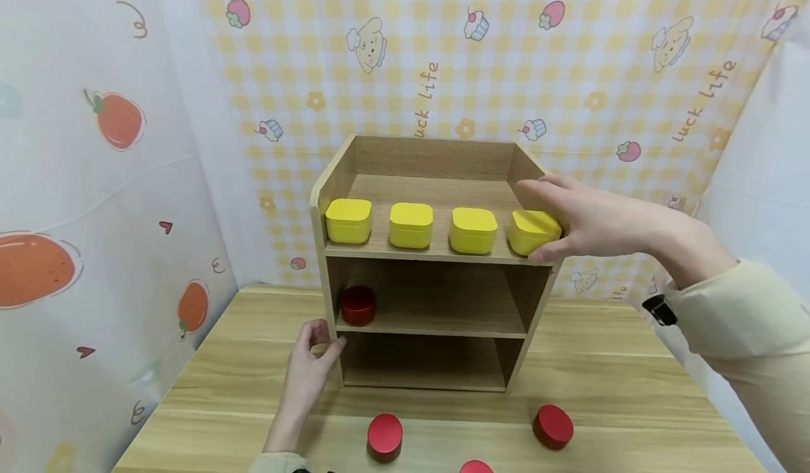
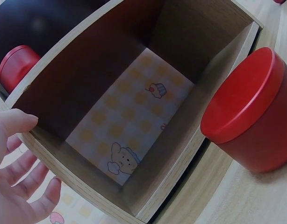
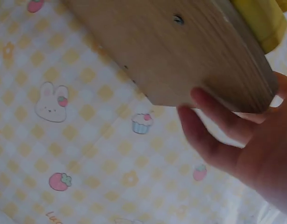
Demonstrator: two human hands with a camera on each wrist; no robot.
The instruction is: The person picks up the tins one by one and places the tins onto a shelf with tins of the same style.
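Observation:
Four-sided yellow boxes with rounded corners stand in a row on the top level of a wooden shelf unit (image 1: pixel 430 255). My right hand (image 1: pixel 588 216) is at the rightmost yellow box (image 1: pixel 530 228), its thumb low by the box's front and its fingers above. In the right wrist view, two fingers (image 3: pixel 218 112) lie along the outer face of the side panel (image 3: pixel 181 60). My left hand (image 1: pixel 310 360) is at the unit's left side; its thumb (image 2: pixel 22 121) touches the panel's front edge and the other fingers spread loosely outside.
A red round container (image 1: pixel 358 306) stands at the left of the middle level. On the wooden table (image 1: pixel 253 360) before the unit are red round containers (image 1: pixel 384 436), (image 1: pixel 553 427), another red container (image 1: pixel 476 467) cut by the frame edge. A patterned cloth (image 1: pixel 405 51) hangs behind.

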